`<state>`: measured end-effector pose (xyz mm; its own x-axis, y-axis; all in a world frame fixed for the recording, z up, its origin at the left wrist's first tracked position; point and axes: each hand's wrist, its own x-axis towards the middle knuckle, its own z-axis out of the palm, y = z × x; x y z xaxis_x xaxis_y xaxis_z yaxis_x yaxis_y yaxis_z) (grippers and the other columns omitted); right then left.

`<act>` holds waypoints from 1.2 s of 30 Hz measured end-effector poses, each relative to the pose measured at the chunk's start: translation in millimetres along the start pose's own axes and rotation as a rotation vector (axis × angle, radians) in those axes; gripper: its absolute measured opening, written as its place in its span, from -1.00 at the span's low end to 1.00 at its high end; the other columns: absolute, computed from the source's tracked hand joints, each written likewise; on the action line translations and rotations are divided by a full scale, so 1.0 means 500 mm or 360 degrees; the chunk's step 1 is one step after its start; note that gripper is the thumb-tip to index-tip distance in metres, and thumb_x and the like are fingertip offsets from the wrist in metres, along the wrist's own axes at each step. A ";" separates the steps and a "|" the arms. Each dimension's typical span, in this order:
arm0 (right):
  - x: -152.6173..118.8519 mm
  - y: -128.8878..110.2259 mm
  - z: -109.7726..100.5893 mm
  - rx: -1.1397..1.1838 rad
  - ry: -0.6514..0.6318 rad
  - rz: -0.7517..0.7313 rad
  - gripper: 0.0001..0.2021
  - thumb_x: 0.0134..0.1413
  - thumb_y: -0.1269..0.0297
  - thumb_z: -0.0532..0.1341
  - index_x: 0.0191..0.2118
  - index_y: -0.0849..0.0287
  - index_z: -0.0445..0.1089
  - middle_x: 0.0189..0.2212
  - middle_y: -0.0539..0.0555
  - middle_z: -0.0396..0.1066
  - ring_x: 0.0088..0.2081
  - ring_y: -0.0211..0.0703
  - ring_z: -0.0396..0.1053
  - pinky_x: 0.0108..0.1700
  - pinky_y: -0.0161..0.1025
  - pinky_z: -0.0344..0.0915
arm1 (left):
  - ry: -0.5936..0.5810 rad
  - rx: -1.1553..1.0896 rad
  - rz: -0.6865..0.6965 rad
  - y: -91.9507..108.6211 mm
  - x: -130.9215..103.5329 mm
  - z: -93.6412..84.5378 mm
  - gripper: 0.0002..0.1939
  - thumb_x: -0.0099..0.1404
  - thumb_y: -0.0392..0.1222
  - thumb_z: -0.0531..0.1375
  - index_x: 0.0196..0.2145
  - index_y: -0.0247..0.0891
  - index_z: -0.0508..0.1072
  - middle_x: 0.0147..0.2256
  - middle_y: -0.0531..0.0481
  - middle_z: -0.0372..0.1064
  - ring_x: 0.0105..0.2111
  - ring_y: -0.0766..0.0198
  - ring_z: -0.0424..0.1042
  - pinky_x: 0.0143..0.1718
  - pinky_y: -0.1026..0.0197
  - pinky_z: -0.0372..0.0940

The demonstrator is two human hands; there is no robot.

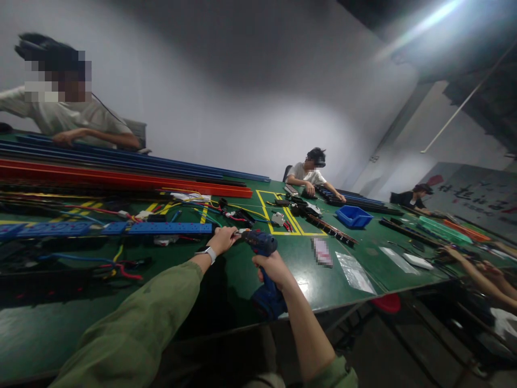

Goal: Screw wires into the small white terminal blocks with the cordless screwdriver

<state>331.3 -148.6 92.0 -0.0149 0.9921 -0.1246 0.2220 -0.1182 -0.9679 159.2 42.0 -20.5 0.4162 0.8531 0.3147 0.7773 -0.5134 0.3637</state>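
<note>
My right hand (272,265) is wrapped round the handle of a dark blue cordless drill (262,243), whose nose points left. The tip of the drill meets the fingers of my left hand (223,240). Those fingers are closed at the right end of a long blue power strip (169,228), which lies along the table. My left hand covers the strip's end and the exact spot where the drill tip touches. Loose coloured wires (234,215) lie just beyond my left hand.
On the green table (283,285), red rails (161,183) and blue rails (121,165) lie at the back left. A blue bin (354,216), a plastic bag (354,272) and a dark strip (331,230) lie to the right. Other people sit across the table and at the right.
</note>
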 end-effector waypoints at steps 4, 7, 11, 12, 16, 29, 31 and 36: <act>-0.001 -0.002 0.002 0.0011 0.0000 0.0043 -0.91 -0.12 0.33 0.19 -0.43 0.16 0.25 -0.75 -0.16 0.18 -0.76 -0.31 0.18 -0.72 -0.38 0.05 | -0.0001 0.0029 -0.0004 -0.001 0.000 0.002 -0.68 0.35 0.07 0.03 -0.16 -0.14 0.45 -0.23 -0.12 0.48 -0.08 0.05 0.38 -0.06 0.06 0.05; -0.002 -0.004 0.003 0.0016 0.0001 0.0045 -0.91 -0.12 0.32 0.19 -0.43 0.16 0.25 -0.76 -0.15 0.19 -0.76 -0.30 0.19 -0.71 -0.38 0.05 | -0.0016 0.0019 -0.0019 0.001 0.000 -0.001 -0.67 0.35 0.08 0.03 -0.16 -0.14 0.45 -0.21 -0.13 0.49 -0.08 0.03 0.38 -0.05 0.05 0.05; -0.005 -0.006 0.003 -0.0011 0.0021 0.0065 -0.90 -0.11 0.31 0.20 -0.44 0.16 0.24 -0.78 -0.16 0.17 -0.76 -0.32 0.17 -0.69 -0.39 0.06 | -0.0020 -0.0006 -0.0025 0.004 0.000 -0.005 -0.68 0.35 0.07 0.03 -0.15 -0.13 0.45 -0.18 -0.13 0.49 -0.08 0.03 0.39 -0.05 0.05 0.06; -0.006 -0.006 0.003 -0.0016 0.0024 0.0071 -0.90 -0.11 0.31 0.20 -0.44 0.16 0.24 -0.78 -0.16 0.16 -0.76 -0.32 0.17 -0.69 -0.40 0.05 | -0.0024 -0.0012 -0.0026 0.005 0.000 -0.006 -0.69 0.35 0.06 0.04 -0.15 -0.13 0.45 -0.18 -0.13 0.49 -0.07 0.04 0.39 -0.05 0.06 0.06; -0.005 -0.007 0.002 -0.0016 0.0008 0.0065 -0.91 -0.12 0.33 0.19 -0.44 0.16 0.24 -0.78 -0.16 0.17 -0.75 -0.31 0.18 -0.69 -0.39 0.05 | -0.0030 -0.0031 -0.0020 0.006 -0.001 -0.009 -0.69 0.35 0.05 0.04 -0.15 -0.13 0.46 -0.18 -0.12 0.50 -0.07 0.04 0.39 -0.05 0.06 0.06; 0.004 0.005 0.000 0.0001 -0.0022 -0.0008 -0.89 -0.12 0.32 0.20 -0.40 0.17 0.25 -0.72 -0.15 0.19 -0.75 -0.33 0.19 -0.71 -0.41 0.05 | -0.0019 0.0023 -0.0025 0.012 -0.006 -0.015 -0.70 0.35 0.03 0.04 -0.11 -0.12 0.46 -0.19 -0.12 0.50 -0.07 0.05 0.39 -0.05 0.07 0.07; 0.005 0.007 0.000 0.0005 -0.0031 -0.0011 -0.89 -0.12 0.32 0.20 -0.40 0.17 0.24 -0.72 -0.15 0.19 -0.75 -0.32 0.20 -0.72 -0.40 0.04 | -0.0022 0.0027 -0.0032 0.014 -0.006 -0.017 -0.69 0.35 0.03 0.05 -0.10 -0.12 0.46 -0.19 -0.12 0.50 -0.07 0.05 0.39 -0.05 0.07 0.06; 0.004 0.002 -0.001 0.0019 -0.0037 -0.0001 -0.87 -0.12 0.31 0.20 -0.37 0.17 0.27 -0.69 -0.14 0.24 -0.75 -0.30 0.20 -0.73 -0.38 0.05 | -0.0021 0.0046 -0.0026 0.015 -0.008 -0.021 -0.67 0.35 0.07 0.04 -0.10 -0.14 0.44 -0.16 -0.13 0.49 -0.05 0.05 0.39 -0.04 0.07 0.06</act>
<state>331.8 -146.7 91.0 -0.0375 0.9910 -0.1289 0.2102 -0.1182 -0.9705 158.5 33.8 -9.7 0.4093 0.8625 0.2975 0.7971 -0.4967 0.3433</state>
